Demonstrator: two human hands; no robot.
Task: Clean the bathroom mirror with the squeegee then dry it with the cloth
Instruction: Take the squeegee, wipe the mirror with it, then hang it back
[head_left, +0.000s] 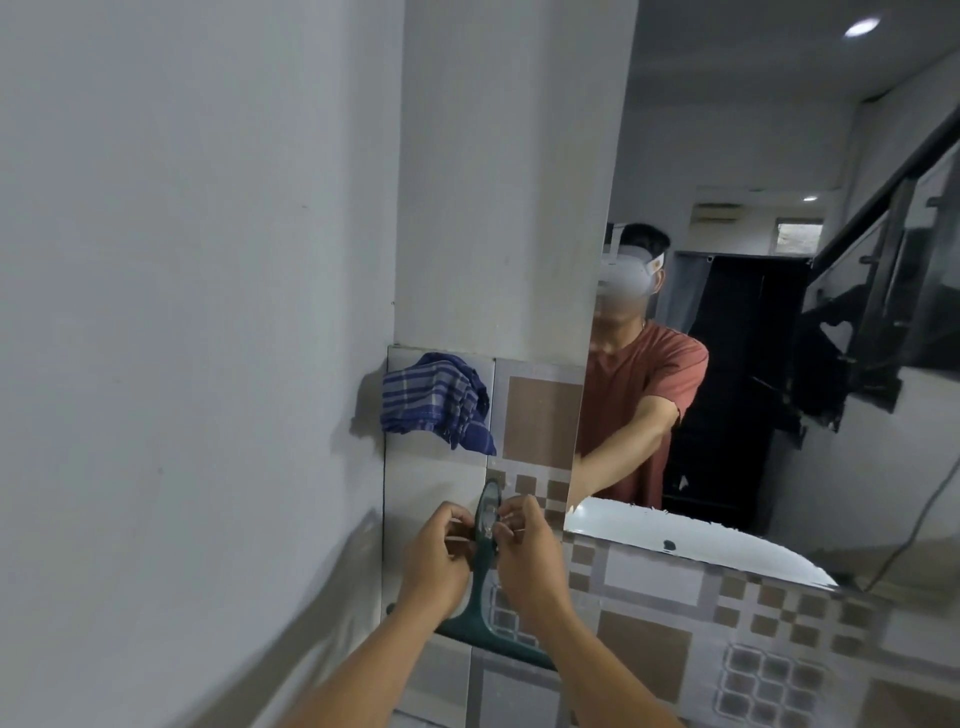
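Observation:
A dark green squeegee (480, 597) hangs upright against the tiled wall, handle up and blade at the bottom. My left hand (436, 556) pinches the handle's upper part from the left. My right hand (524, 551) pinches it from the right. A blue checked cloth (436, 400) hangs bunched on the tiles above, to the upper left of my hands. The mirror (779, 312) fills the right side of the view and reflects a person in a red shirt with a headset.
A plain grey wall (182, 312) runs along the left. Brown and grey patterned tiles (675, 623) cover the wall below the mirror. A white strip (701, 545) shows along the mirror's lower edge. A staircase railing appears in the reflection.

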